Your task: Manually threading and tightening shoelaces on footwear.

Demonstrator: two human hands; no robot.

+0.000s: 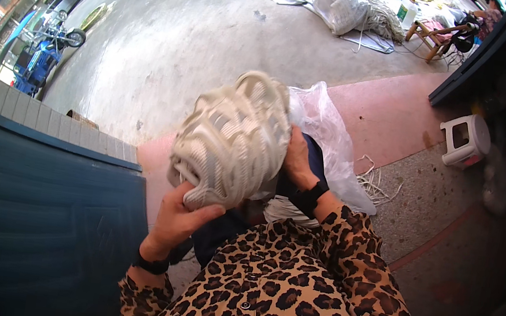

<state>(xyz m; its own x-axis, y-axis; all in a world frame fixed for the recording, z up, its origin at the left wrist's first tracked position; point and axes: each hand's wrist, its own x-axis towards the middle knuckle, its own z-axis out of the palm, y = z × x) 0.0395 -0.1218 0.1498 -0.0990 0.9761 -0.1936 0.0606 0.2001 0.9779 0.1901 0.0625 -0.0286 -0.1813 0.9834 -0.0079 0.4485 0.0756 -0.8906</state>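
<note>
In front of my chest is a bundle of cream mesh shoe uppers, with raised bands running over ribbed mesh; I cannot tell how many pieces are in it. My left hand grips its near lower end, thumb on top and the fingers partly hidden behind. On the far right side, my right hand is pressed against the bundle, its fingertips out of sight. Pale cords or strips show below, at my lap. A translucent plastic bag sits just beyond my right hand.
Loose white laces lie on the floor beside the bag. A white plastic stool stands to the right, and a blue metal door is at the left. Farther off are stuffed sacks, a wooden chair and a blue motor vehicle.
</note>
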